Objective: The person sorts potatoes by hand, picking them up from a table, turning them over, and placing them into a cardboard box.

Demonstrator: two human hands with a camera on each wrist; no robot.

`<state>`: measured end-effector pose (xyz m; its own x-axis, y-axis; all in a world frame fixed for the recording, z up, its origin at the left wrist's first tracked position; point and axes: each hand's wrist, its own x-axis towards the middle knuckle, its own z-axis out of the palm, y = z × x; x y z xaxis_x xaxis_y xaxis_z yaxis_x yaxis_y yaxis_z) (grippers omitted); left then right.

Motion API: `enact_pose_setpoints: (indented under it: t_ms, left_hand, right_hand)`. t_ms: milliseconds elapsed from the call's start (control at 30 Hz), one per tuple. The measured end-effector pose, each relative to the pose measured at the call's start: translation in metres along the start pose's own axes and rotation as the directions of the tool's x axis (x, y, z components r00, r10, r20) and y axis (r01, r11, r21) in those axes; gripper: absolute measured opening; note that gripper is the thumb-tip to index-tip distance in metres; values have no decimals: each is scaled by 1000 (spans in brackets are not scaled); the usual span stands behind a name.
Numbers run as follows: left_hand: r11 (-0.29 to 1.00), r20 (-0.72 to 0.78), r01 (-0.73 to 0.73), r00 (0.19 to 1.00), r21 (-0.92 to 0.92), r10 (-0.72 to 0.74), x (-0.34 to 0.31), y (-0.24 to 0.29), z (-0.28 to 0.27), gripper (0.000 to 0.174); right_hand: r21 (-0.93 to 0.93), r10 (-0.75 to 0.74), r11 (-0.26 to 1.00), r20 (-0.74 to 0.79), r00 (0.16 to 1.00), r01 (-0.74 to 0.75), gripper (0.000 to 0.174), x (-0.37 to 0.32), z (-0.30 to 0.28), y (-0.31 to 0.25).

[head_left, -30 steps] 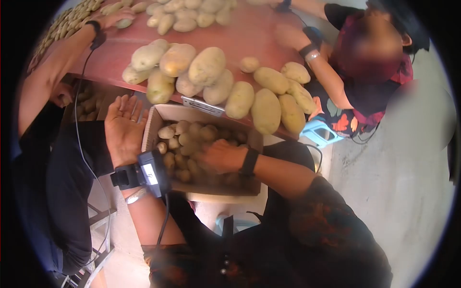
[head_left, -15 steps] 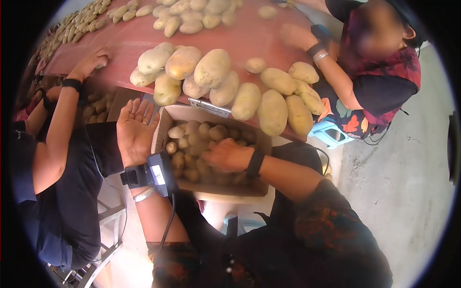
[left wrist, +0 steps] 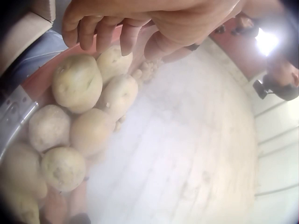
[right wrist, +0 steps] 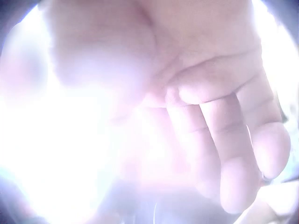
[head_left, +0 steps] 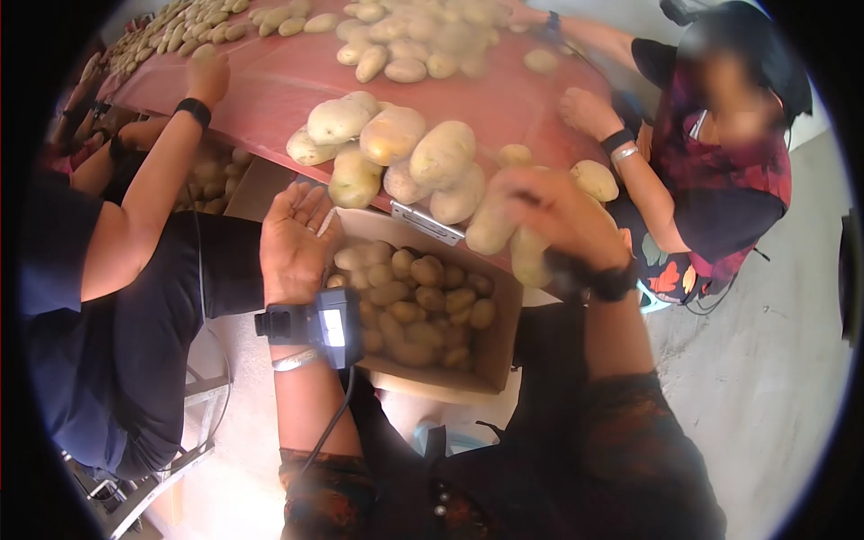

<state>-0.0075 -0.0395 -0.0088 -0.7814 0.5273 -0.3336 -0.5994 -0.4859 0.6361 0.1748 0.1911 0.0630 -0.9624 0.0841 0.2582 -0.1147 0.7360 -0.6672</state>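
My left hand (head_left: 292,247) is palm up with fingers loosely extended, holding nothing, beside the left wall of a cardboard box (head_left: 506,337). Small potatoes (head_left: 427,301) fill much of the box. Blurred, my right hand (head_left: 562,216) is over the large potatoes (head_left: 490,225) at the table edge and overlaps them in the head view. Seen from the right wrist, the palm and slightly bent fingers (right wrist: 238,179) hold no potato, though glare washes out part of that view. More large potatoes (left wrist: 77,84) lie below the left hand's fingers in the left wrist view.
The red table (head_left: 270,99) carries a heap of potatoes (head_left: 409,40) and a long row (head_left: 175,31) farther back. A metal plate (head_left: 427,222) is fixed at its edge. Other people's arms (head_left: 643,184) reach over it from right and left. A cable (head_left: 340,409) hangs from my left wrist.
My right hand has come up out of the box of small potatoes and moved to the large potatoes on the right. My left hand keeps its pose beside the box; the head view has shifted.
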Motion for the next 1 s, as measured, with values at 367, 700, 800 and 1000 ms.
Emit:
enact_pose_setpoints:
  t_ms: [367,700,800,1000]
  left_hand:
    - [1000,-41,-24,999,1,24,6,-1,1,55]
    - [999,-49,-46,998,12,47,7,-2,6,58]
    - [998,-66,-46,997,34,48,4,-6,8,58]
    - [994,-56,-33,998,103,39,4,-6,7,56]
  right_hand:
    - [-615,382,787,420,823,-51,38,75,-31,69]
    - [562,261,814,-132,956,-144,37,23,-14,15]
    - [850,175,527,-90,980,-16,36,4,20,9]
    - [928,166,267,221,961,-260,36,0,61,-6]
